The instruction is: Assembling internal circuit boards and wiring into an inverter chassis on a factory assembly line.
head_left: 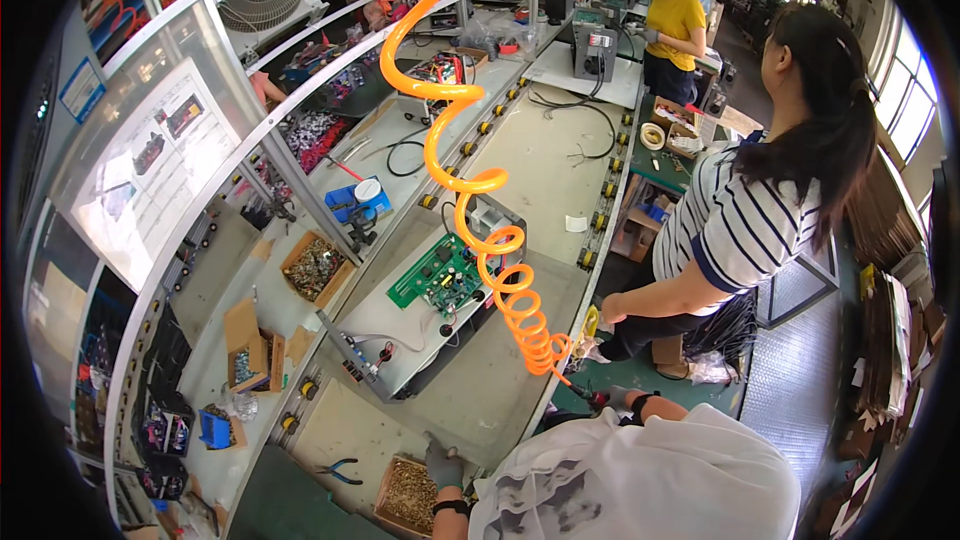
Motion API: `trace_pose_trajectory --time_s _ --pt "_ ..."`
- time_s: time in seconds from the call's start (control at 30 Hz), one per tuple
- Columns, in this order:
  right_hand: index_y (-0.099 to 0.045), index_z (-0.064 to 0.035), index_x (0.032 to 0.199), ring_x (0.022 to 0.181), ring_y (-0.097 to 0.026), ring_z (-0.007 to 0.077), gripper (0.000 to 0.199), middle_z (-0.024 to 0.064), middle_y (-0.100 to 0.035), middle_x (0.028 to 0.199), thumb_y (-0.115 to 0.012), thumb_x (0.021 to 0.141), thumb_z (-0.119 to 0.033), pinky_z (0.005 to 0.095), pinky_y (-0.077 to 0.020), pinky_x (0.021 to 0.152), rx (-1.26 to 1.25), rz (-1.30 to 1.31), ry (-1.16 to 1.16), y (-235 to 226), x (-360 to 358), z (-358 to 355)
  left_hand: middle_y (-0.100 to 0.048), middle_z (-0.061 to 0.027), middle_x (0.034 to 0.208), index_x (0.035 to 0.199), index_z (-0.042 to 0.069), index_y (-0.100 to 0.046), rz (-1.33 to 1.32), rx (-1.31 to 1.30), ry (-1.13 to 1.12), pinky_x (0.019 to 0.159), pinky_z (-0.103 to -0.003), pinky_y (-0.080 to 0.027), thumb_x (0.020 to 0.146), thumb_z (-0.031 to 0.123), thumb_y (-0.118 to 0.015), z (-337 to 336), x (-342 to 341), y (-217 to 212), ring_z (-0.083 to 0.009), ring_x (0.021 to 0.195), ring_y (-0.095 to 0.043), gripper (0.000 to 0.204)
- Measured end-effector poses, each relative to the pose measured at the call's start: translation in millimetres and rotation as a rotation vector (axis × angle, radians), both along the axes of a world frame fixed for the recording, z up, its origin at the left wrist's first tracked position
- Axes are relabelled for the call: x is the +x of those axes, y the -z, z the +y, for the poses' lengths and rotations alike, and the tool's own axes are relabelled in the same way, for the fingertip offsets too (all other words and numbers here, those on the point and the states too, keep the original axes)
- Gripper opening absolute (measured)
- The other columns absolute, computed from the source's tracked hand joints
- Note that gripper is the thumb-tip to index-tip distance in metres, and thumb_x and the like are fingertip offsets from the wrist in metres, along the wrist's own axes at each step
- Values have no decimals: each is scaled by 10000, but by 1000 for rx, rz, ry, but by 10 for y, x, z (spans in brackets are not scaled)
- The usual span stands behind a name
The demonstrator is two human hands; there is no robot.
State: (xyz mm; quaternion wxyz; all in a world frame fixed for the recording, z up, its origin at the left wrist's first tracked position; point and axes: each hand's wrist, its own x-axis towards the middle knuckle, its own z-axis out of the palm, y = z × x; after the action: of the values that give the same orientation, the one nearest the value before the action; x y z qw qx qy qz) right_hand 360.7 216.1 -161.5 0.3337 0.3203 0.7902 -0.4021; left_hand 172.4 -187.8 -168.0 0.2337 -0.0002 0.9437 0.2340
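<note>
My left hand (443, 462), in a grey glove, is just right of a cardboard box of small brass-coloured screws (410, 493). Its fingers point away from me, slightly apart, and I see nothing in them. At the right, my gloved right hand (624, 399) is closed around a dark air tool with a red part (598, 399), mostly hidden. An orange coiled hose (520, 315) runs down to that tool. Beyond my left hand lies an open metal chassis (400, 340) carrying a green circuit board (442, 278). Blue-handled pliers (340, 470) rest left of the screw box.
Roller rails (597, 220) flank the line. Left of it, a side bench bears boxes of screws (316, 268), a blue bin (215, 428) and a white-lidded tub (369, 192). A person in stripes (740, 210) stands close right; another in yellow (676, 25) is farther off.
</note>
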Motion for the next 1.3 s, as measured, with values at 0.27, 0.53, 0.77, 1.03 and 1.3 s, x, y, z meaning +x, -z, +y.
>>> trace_pose_trajectory --time_s 0.27,0.53,0.77,1.03,1.3 --pt "-534 -211 1264 1063 -566 260 618 116 -605 1169 -692 675 -314 363 -433 896 -28 -28 -38 323 83 100 -477 -211 1234 1444 104 -158 6 52 11 911 -415 -417 796 147 -611 57 5 -150 -378 1100 -484 792" --pt "-577 -169 1207 1001 -586 243 558 110 -626 1114 -702 669 -251 363 -454 854 -130 0 9 364 68 118 -460 -219 1260 1445 105 -147 -4 51 11 920 -411 -413 794 157 -623 30 -21 -24 -370 1129 -471 808" --pt "-658 -156 1093 891 -587 191 469 66 -664 982 -780 657 -278 340 -456 820 -66 10 62 424 98 120 -607 -190 1086 1416 94 -229 -154 -74 -125 840 -424 -469 740 234 -681 287 123 -450 -353 1020 -576 825" --pt "-634 -141 1120 929 -588 211 500 83 -653 1012 -752 650 -261 352 -453 830 -106 31 42 573 208 166 -642 -169 1022 1263 30 -454 -266 -199 146 811 -402 -495 660 380 -712 213 244 -266 -330 959 -614 743" --pt "-587 -155 1184 981 -583 247 549 127 -630 1085 -706 664 -283 367 -447 864 -78 32 34 768 257 197 -642 -157 1051 1046 73 -651 -413 -467 246 805 -398 -502 695 389 -685 394 64 -280 -298 982 -620 473"
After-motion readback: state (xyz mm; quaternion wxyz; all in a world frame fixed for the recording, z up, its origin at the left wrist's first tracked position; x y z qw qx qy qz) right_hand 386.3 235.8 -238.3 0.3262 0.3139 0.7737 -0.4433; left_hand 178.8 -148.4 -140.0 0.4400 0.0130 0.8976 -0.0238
